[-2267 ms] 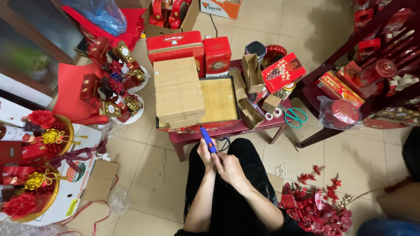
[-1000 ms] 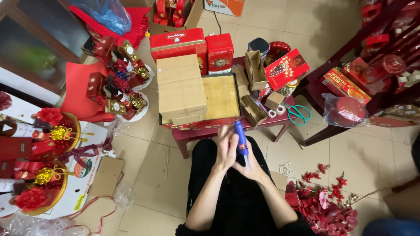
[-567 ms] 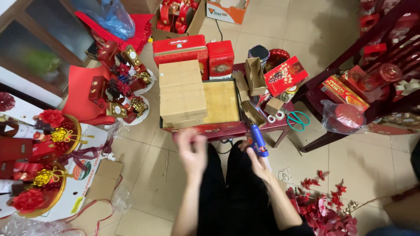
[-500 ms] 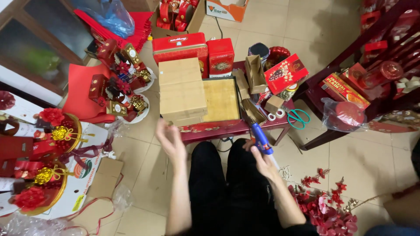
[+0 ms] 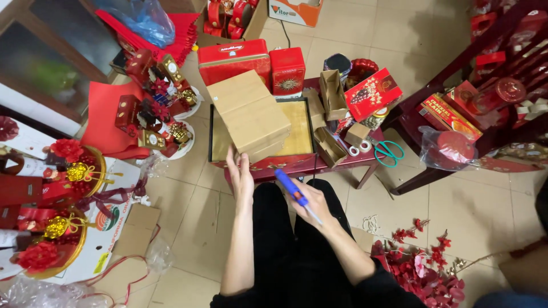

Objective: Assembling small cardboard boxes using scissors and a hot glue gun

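Observation:
My right hand [image 5: 315, 203] grips a blue glue gun [image 5: 290, 186] over my lap, its nozzle pointing up and left toward the low red table [image 5: 297, 164]. My left hand [image 5: 240, 169], fingers spread, reaches to the near edge of the stack of brown cardboard boxes [image 5: 250, 114]. The stack stands on a gold-lined tray [image 5: 301, 133] on the table. I cannot tell whether the fingers touch the boxes.
Red tins [image 5: 235, 58], small open cardboard boxes [image 5: 332, 94], a red printed box [image 5: 373, 93], tape rolls and green-handled scissors [image 5: 389, 152] crowd the table. Red and gold decorations [image 5: 54, 217] lie left, red artificial flowers [image 5: 419, 262] at lower right, a dark red shelf [image 5: 491, 74] right.
My hands, first together on the glue gun, have parted. The left hand went forward to the stack of boxes. The right hand keeps the glue gun, now lower.

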